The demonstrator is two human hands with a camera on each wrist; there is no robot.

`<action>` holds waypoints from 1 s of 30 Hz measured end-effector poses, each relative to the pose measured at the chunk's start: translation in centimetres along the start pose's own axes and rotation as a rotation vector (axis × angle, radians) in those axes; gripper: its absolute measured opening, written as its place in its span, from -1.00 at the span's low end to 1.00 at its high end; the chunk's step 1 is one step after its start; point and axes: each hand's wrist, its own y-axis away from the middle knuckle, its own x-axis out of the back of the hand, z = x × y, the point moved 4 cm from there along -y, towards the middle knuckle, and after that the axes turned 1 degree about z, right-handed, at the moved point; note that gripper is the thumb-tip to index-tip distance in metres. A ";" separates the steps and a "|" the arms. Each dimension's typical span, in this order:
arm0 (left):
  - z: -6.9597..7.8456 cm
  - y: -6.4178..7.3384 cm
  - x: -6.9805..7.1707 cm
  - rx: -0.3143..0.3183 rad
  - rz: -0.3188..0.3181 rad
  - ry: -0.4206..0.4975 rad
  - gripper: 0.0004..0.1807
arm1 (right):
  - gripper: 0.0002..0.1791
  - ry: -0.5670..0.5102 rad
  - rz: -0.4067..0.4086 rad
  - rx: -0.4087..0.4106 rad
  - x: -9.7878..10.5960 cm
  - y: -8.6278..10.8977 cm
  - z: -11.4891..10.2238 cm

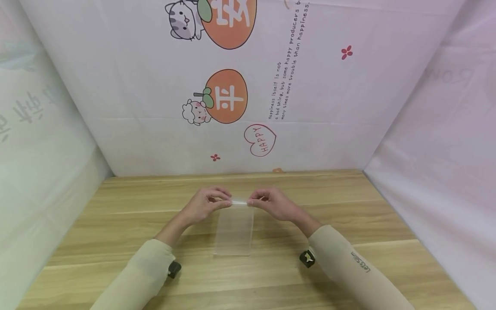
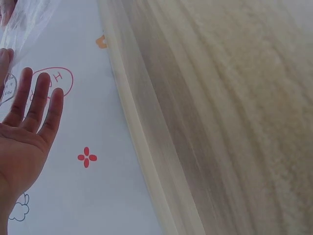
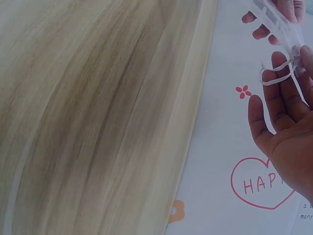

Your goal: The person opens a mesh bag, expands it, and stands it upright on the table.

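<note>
A clear, flat plastic bag [image 1: 234, 234] hangs over the table between both hands, its top edge drawn level between them. My left hand [image 1: 205, 204] pinches that edge at its left end with thumb and forefinger. At the right end, my right hand [image 1: 274, 205] pinches it the same way. In the left wrist view, the other fingers of the left hand [image 2: 24, 142] are spread, and the bag [image 2: 34, 22] is cut off at the top. A thin white loop [image 3: 276, 82] lies against the fingers of the right hand [image 3: 291, 127] in the right wrist view.
A wood-grain table [image 1: 128, 232] lies under the hands. Behind it stands a white printed backdrop [image 1: 317, 120], with white cloth side walls [image 1: 46, 142] to the left and right. A dark wrist device [image 1: 174, 270] sits by each sleeve.
</note>
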 end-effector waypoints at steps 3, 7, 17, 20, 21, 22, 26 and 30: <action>0.0 0.0 0.0 0.001 0.004 -0.005 -0.90 | -0.84 0.013 0.001 -0.005 0.0 0.0 0.0; 0.0 0.1 0.1 -0.008 0.005 -0.010 -0.89 | -0.84 0.030 -0.004 -0.021 0.0 0.1 -0.1; 0.3 0.1 0.0 -0.004 0.008 -0.001 -0.88 | -0.86 0.070 -0.010 -0.021 0.2 0.2 0.0; 0.5 0.2 0.0 -0.006 0.003 0.000 -0.89 | -0.86 0.095 -0.010 -0.010 0.3 0.2 -0.1; 0.5 0.2 0.0 -0.007 0.001 -0.002 -0.89 | -0.87 0.104 -0.010 -0.010 0.3 0.2 -0.1; 0.6 0.3 0.0 -0.011 -0.002 -0.007 -0.89 | -0.87 0.109 -0.010 -0.003 0.3 0.2 -0.1; 0.7 0.4 0.1 -0.029 -0.010 -0.027 -0.91 | -0.86 0.130 -0.008 0.018 0.4 0.2 -0.2; 0.7 0.4 0.1 -0.038 -0.023 -0.045 -0.94 | -0.85 0.146 -0.011 0.024 0.5 0.2 -0.2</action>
